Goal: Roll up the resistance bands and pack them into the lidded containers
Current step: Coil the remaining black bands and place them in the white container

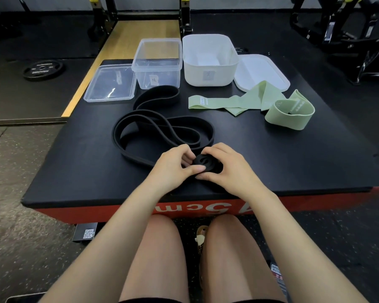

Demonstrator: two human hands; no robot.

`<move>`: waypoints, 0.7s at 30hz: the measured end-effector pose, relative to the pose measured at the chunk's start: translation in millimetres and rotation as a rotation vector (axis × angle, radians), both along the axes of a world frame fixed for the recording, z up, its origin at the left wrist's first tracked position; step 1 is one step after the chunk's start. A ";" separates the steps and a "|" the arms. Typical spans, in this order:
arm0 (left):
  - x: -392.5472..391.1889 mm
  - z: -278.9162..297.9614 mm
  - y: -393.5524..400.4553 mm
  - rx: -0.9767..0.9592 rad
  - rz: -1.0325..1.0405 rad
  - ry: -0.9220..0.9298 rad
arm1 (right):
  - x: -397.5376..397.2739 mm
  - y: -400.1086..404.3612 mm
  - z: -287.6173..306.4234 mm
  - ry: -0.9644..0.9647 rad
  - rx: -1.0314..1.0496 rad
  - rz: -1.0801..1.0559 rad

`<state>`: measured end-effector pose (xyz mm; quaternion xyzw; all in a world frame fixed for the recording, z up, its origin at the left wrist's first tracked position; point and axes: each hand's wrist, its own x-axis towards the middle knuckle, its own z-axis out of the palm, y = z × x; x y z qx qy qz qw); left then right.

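Note:
A long black resistance band (162, 125) lies in loose loops on the black box top (85, 162). Its near end is wound into a small tight roll (205, 164). My left hand (173, 167) pinches the roll from the left and my right hand (227, 169) curls round it from the right. Two light green bands (238, 101) lie unrolled at the right, one standing as a loop (291, 114). At the back stand an open clear container (158, 62) and an open white container (209, 62).
The clear lid (110, 84) lies left of the clear container; the white lid (262, 71) lies right of the white one. A weight plate (43, 68) rests on the floor at the left. Gym frames stand at the back. My knees are below the box's near edge.

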<state>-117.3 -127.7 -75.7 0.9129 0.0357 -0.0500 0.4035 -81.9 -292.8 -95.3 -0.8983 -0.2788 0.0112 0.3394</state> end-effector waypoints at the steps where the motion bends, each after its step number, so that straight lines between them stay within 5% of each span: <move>1: 0.0 1.1 4.0 0.001 -0.028 0.011 | 0.5 0.7 0.1 0.009 0.008 0.005; 12: -0.5 5.7 25.9 0.102 -0.136 -0.008 | 20.8 -0.6 11.1 0.108 -0.067 0.233; 21: -9.6 1.9 9.6 0.172 0.028 -0.057 | 34.7 -4.8 17.9 0.246 -0.107 0.268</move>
